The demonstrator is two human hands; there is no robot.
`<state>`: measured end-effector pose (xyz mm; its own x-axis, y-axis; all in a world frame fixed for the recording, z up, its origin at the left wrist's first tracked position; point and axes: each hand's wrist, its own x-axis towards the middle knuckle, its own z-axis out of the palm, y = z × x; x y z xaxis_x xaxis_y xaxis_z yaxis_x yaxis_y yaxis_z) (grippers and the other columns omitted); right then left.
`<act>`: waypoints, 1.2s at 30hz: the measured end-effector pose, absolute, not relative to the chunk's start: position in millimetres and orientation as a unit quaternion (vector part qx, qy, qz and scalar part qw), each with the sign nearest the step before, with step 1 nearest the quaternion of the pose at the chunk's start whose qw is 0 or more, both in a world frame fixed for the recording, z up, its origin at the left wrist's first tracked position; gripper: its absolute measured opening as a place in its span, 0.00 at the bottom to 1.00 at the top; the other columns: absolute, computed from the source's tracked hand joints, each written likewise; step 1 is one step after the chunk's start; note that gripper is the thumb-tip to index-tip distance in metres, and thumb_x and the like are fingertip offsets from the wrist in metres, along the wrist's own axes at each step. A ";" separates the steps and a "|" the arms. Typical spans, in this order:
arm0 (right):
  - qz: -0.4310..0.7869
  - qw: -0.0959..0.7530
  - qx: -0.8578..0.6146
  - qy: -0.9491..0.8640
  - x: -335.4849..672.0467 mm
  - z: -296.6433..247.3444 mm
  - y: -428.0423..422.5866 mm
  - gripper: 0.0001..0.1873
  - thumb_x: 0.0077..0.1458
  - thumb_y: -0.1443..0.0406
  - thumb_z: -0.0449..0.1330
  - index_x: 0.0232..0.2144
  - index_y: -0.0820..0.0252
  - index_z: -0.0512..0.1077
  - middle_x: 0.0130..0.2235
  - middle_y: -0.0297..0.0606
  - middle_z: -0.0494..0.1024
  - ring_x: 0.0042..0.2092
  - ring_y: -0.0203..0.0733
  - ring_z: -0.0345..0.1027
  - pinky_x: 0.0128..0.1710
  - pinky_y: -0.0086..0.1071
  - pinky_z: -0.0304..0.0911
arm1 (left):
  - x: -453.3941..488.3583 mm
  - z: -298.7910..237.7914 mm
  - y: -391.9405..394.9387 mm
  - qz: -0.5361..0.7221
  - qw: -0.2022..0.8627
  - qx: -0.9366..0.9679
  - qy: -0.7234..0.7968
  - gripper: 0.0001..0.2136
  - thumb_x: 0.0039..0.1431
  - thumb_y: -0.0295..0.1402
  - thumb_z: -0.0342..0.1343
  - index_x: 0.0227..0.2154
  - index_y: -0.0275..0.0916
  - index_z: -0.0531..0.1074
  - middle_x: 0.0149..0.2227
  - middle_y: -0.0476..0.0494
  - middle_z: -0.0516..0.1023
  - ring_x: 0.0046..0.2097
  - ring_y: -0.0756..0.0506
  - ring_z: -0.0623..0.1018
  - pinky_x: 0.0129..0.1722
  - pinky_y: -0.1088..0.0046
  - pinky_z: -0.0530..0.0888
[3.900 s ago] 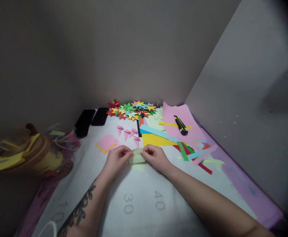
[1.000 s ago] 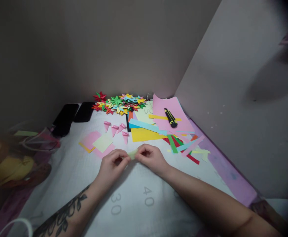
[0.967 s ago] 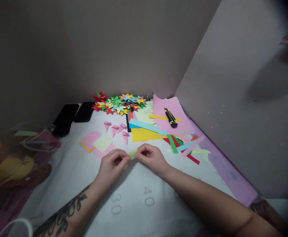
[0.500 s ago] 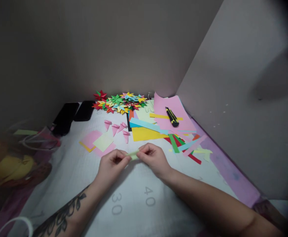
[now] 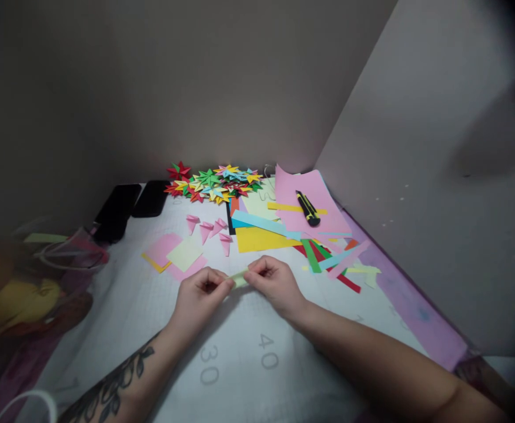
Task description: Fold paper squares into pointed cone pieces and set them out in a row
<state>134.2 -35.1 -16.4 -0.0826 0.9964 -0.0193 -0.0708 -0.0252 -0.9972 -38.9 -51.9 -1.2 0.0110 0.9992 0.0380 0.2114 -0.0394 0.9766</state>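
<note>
My left hand (image 5: 200,296) and my right hand (image 5: 271,284) meet over the white mat (image 5: 248,352), both pinching a small folded pale green paper piece (image 5: 240,278) between them. Their fingers are closed on it from either side. Just beyond the hands lie several folded pink paper cones (image 5: 208,228). To the left lies a stack of square sheets (image 5: 173,257), pale green on top of pink and yellow.
A heap of finished multicolour paper stars (image 5: 213,182) lies at the back. Coloured sheets and strips (image 5: 293,235) spread to the right, with a black-and-yellow utility knife (image 5: 307,208) on a pink sheet. Two dark phones (image 5: 129,202) lie back left. Bags (image 5: 23,282) sit left.
Since 3.9 s ago the pale green paper has been folded much smaller between my fingers, and a pale green square now lies on the pink stack. Over the last second, hardly any movement.
</note>
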 end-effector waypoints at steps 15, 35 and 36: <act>0.541 0.505 -0.452 -0.498 132.5 -14.6 -35.5 0.13 0.43 0.61 0.67 0.23 0.57 0.65 0.25 0.30 0.70 0.28 0.36 0.64 0.28 0.30 0.60 | -38.3 -2.2 -52.4 0.453 0.424 0.567 0.542 0.11 0.49 0.33 0.60 0.17 0.38 0.66 0.24 0.49 0.75 0.26 0.51 0.72 0.26 0.77 0.68; 0.556 0.504 -0.440 -0.493 132.2 -13.6 -35.8 0.12 0.44 0.63 0.66 0.24 0.58 0.65 0.27 0.30 0.70 0.30 0.35 0.64 0.31 0.30 0.60 | -38.9 -2.1 -52.9 0.462 0.399 0.579 0.541 0.11 0.49 0.33 0.59 0.16 0.37 0.66 0.23 0.49 0.75 0.25 0.51 0.72 0.26 0.78 0.68; 0.557 0.504 -0.440 -0.492 132.2 -13.6 -36.0 0.12 0.44 0.64 0.66 0.24 0.58 0.65 0.27 0.30 0.70 0.30 0.35 0.64 0.31 0.29 0.60 | -39.0 -2.2 -53.0 0.462 0.398 0.580 0.541 0.11 0.49 0.33 0.59 0.16 0.37 0.66 0.23 0.49 0.75 0.26 0.51 0.72 0.26 0.78 0.68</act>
<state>132.2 -36.0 -13.6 -0.1048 0.9945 0.0052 -0.1284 -0.0083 -0.9917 -39.0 -53.0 -2.2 -0.0121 0.9943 0.1058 0.2590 -0.0991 0.9608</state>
